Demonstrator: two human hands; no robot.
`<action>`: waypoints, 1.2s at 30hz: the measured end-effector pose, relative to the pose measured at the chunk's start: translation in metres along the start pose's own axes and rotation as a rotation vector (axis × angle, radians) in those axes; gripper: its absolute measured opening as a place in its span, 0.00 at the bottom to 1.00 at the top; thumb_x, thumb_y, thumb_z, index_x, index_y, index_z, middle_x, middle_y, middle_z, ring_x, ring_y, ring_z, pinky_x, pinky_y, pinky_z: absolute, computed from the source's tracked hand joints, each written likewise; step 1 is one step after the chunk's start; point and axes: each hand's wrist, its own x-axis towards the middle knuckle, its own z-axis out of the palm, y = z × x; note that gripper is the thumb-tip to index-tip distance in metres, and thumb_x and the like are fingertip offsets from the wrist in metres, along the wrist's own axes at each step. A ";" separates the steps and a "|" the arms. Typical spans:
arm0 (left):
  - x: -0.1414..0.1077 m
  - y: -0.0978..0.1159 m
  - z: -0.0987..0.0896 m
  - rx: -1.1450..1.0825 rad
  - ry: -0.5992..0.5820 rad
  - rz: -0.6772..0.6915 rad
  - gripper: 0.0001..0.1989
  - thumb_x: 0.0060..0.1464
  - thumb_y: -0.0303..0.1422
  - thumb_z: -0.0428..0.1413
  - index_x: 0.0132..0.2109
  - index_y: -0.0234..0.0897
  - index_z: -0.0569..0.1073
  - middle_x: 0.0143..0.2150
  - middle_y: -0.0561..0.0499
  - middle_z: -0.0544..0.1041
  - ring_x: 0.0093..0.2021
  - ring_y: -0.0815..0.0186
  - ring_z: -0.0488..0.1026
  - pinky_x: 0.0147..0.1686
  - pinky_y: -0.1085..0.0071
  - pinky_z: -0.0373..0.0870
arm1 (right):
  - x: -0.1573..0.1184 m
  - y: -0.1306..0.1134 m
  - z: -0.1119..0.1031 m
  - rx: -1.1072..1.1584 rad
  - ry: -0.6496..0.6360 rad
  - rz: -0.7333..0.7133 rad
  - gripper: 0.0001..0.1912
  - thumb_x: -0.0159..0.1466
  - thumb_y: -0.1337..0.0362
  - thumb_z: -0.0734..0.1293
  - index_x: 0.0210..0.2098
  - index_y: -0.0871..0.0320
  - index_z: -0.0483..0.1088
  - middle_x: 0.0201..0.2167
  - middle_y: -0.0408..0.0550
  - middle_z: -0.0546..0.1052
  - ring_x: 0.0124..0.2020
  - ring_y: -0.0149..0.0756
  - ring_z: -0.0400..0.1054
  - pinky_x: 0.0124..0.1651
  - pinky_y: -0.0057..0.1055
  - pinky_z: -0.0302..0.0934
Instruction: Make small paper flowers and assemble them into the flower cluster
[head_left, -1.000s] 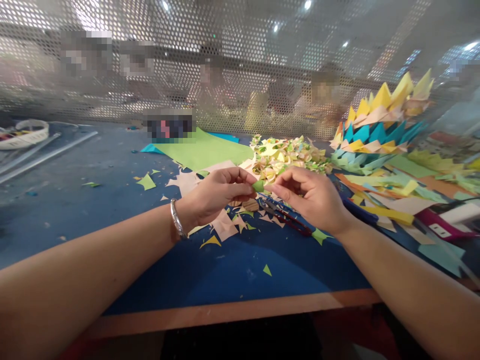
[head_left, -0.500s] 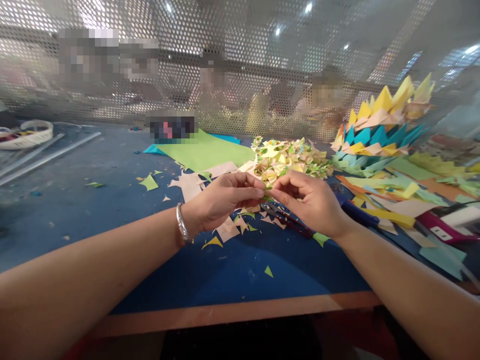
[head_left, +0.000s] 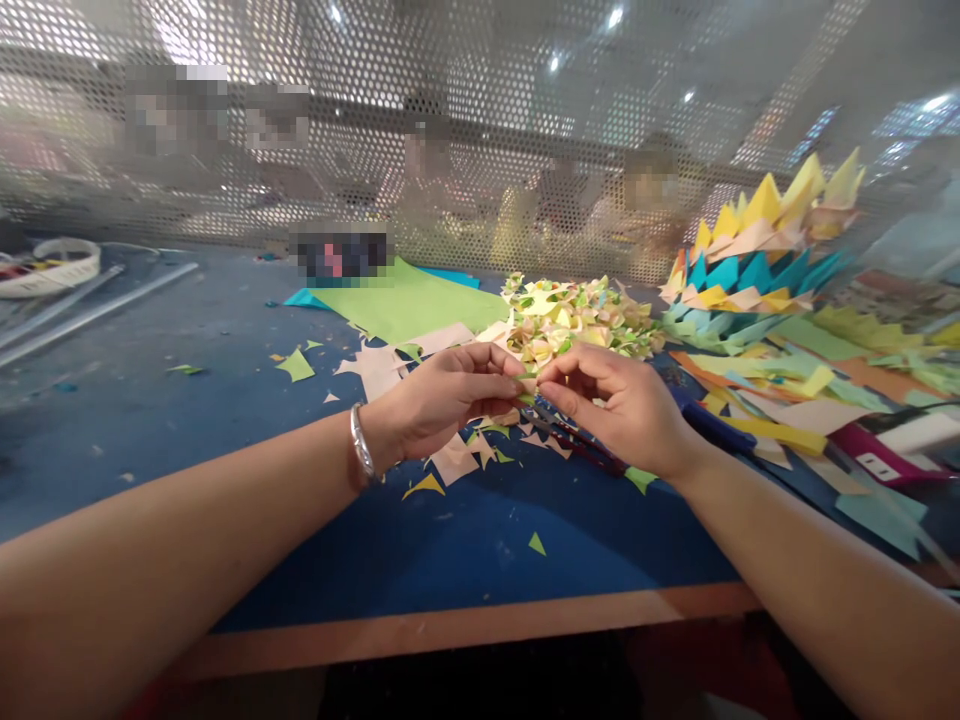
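Observation:
Between the two hands is a small green and pale pink paper piece [head_left: 528,385]. My left hand [head_left: 461,395], with a silver bangle at the wrist, pinches it from the left. The fingertips of my right hand [head_left: 607,400] close on its right end. Scissors [head_left: 581,443] lie on the table just below the hands, partly hidden by them. Behind the fingers rises a heap of small folded paper pieces [head_left: 577,312] in pink, yellow and green. Pale pink offcuts [head_left: 455,460] lie beneath my left hand.
On the blue table [head_left: 315,560] a green sheet [head_left: 412,305] lies behind the hands. At the right are a pointed layered paper stack [head_left: 765,270], paper strips [head_left: 787,435] and a magenta object [head_left: 870,455]. A white roll [head_left: 56,270] sits far left, before a perforated screen [head_left: 480,190].
The fingertips have shifted slightly around the small paper, and more of its pink part shows between them. Both hands otherwise stay in nearly the same place.

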 end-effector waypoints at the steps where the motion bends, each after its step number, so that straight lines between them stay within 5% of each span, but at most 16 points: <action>1: 0.000 0.001 0.000 -0.002 -0.011 -0.005 0.05 0.53 0.20 0.57 0.33 0.33 0.72 0.30 0.55 0.74 0.33 0.71 0.73 0.46 0.66 0.69 | 0.000 0.001 0.000 0.003 -0.002 0.007 0.07 0.66 0.59 0.67 0.36 0.56 0.72 0.31 0.44 0.71 0.28 0.29 0.63 0.29 0.29 0.60; 26: -0.003 0.001 0.006 0.043 -0.066 0.065 0.01 0.49 0.24 0.60 0.32 0.31 0.75 0.30 0.53 0.75 0.32 0.71 0.72 0.40 0.71 0.68 | 0.001 -0.007 0.000 -0.018 -0.007 -0.061 0.04 0.62 0.68 0.66 0.30 0.59 0.68 0.23 0.39 0.66 0.22 0.24 0.59 0.25 0.24 0.55; 36: -0.003 -0.007 0.007 0.147 0.028 0.102 0.11 0.46 0.21 0.61 0.38 0.32 0.71 0.27 0.54 0.74 0.29 0.71 0.73 0.33 0.72 0.66 | 0.002 -0.006 0.003 -0.033 0.030 -0.076 0.05 0.62 0.68 0.66 0.29 0.59 0.68 0.24 0.39 0.66 0.22 0.24 0.59 0.25 0.23 0.55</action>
